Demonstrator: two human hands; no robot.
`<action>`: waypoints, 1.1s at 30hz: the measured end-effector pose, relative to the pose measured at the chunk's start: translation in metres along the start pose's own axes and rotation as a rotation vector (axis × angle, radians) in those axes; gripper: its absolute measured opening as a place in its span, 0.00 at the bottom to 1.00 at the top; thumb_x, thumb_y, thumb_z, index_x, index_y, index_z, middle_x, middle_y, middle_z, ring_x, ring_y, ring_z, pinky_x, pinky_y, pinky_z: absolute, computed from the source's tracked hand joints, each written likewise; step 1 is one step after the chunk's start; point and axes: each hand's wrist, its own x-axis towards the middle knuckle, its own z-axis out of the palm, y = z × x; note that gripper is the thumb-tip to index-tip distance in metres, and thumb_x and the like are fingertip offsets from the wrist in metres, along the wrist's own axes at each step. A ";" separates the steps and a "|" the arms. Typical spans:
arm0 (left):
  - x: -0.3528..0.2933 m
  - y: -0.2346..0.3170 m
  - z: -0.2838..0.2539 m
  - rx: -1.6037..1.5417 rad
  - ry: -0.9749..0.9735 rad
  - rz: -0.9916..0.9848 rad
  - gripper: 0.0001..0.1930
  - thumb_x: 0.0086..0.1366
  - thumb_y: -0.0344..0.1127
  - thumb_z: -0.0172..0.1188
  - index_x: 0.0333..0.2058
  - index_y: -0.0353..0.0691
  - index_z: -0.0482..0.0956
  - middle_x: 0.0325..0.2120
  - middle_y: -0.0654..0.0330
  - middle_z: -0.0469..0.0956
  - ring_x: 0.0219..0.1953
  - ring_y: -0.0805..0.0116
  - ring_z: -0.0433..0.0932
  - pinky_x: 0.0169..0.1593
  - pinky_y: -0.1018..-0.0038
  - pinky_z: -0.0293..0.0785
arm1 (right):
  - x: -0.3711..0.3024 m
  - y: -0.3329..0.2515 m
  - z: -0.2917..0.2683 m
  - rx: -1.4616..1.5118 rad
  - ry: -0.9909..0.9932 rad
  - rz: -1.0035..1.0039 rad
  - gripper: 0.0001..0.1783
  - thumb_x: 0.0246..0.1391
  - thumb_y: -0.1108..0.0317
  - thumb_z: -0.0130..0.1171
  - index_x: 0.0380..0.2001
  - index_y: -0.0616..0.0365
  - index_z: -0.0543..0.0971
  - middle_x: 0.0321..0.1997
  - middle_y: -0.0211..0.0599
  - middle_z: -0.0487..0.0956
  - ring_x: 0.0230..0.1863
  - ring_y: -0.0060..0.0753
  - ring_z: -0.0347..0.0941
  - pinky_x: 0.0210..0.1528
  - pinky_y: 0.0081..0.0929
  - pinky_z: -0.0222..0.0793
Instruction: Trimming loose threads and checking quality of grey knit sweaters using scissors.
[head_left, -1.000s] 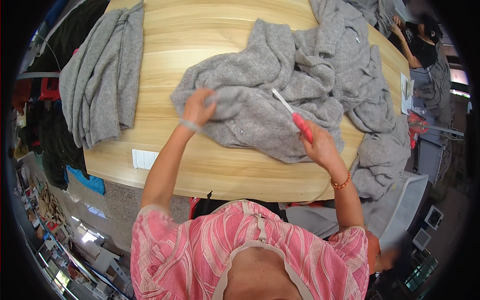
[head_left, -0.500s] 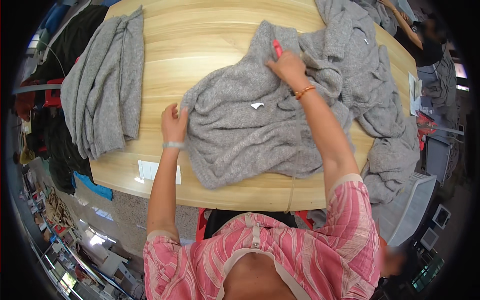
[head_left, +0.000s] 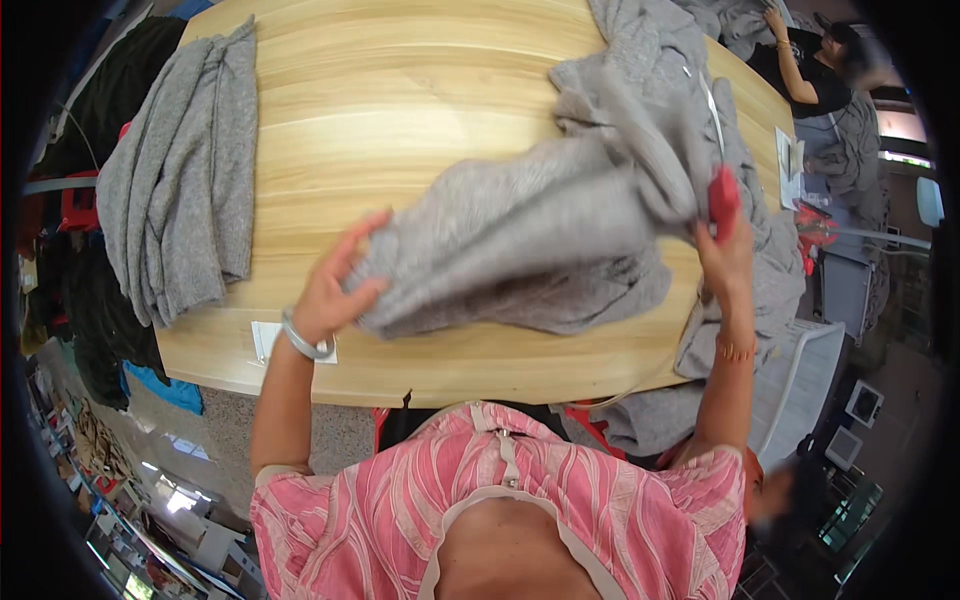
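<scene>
Left hand [head_left: 335,285], fingers apart by the garment [head_left: 530,225]; right hand [head_left: 733,250], clamped on the tool [head_left: 724,195], which I would angle away from the garment.

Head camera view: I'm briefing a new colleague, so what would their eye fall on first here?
Probably the blurred gray knit garment in the middle of the wooden table, with the left hand at its left end. Next, the red-handled tool in the right hand, at the garment's right side. The pink patterned shirt stands out below.
</scene>
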 end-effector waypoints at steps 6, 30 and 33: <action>-0.076 -0.115 0.071 0.408 -0.257 -0.250 0.41 0.55 0.32 0.63 0.65 0.39 0.53 0.61 0.55 0.61 0.52 0.70 0.71 0.52 0.76 0.68 | -0.189 0.053 -0.005 -0.384 -0.189 0.460 0.15 0.50 0.71 0.58 0.42 0.61 0.72 0.37 0.55 0.74 0.40 0.62 0.71 0.41 0.47 0.66; 0.042 -0.176 0.156 1.187 -0.037 0.298 0.29 0.62 0.49 0.55 0.59 0.45 0.65 0.62 0.54 0.60 0.66 0.50 0.52 0.66 0.48 0.42 | -0.121 -0.078 0.088 -0.331 -0.785 0.067 0.15 0.52 0.63 0.58 0.42 0.54 0.73 0.24 0.48 0.77 0.29 0.56 0.75 0.32 0.46 0.68; 0.050 -0.183 0.147 1.167 -0.036 0.338 0.29 0.62 0.50 0.54 0.59 0.47 0.65 0.62 0.56 0.60 0.66 0.51 0.52 0.66 0.48 0.41 | -0.100 -0.065 0.107 -0.417 -0.775 -0.018 0.13 0.51 0.62 0.58 0.37 0.56 0.73 0.21 0.49 0.76 0.27 0.55 0.75 0.30 0.46 0.68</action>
